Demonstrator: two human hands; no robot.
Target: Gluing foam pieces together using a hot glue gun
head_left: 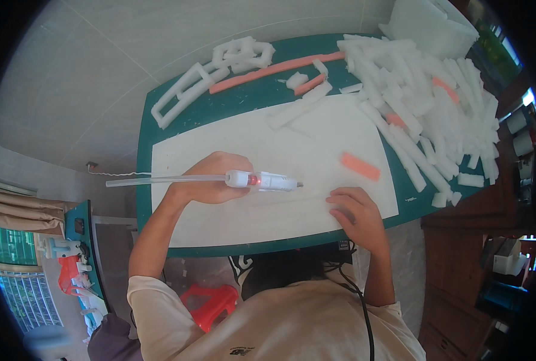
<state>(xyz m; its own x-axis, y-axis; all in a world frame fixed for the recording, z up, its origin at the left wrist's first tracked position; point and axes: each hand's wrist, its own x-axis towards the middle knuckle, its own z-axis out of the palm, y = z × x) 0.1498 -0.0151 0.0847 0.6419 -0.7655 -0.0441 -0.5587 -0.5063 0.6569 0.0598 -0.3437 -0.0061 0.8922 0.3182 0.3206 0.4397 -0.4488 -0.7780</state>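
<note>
My left hand (217,170) is wrapped round a white hot glue gun (274,182), held level above the white board (220,225). A long clear glue stick (165,180) juts out of its back to the left, and a small red light glows on its body. The metal nozzle points right, towards my right hand (358,216). That hand rests near the board's front edge, its fingers loosely bent and apart from the thumb, with nothing visible between them. Just beyond it lies a short pink foam block (360,166) on the board.
White foam strips (412,102) are heaped at the right of the green table (220,249). Joined white foam frames (189,90) and a long pink foam strip (274,72) lie along the far edge. A white foam roll (430,30) stands far right; a red stool (211,304) is below left.
</note>
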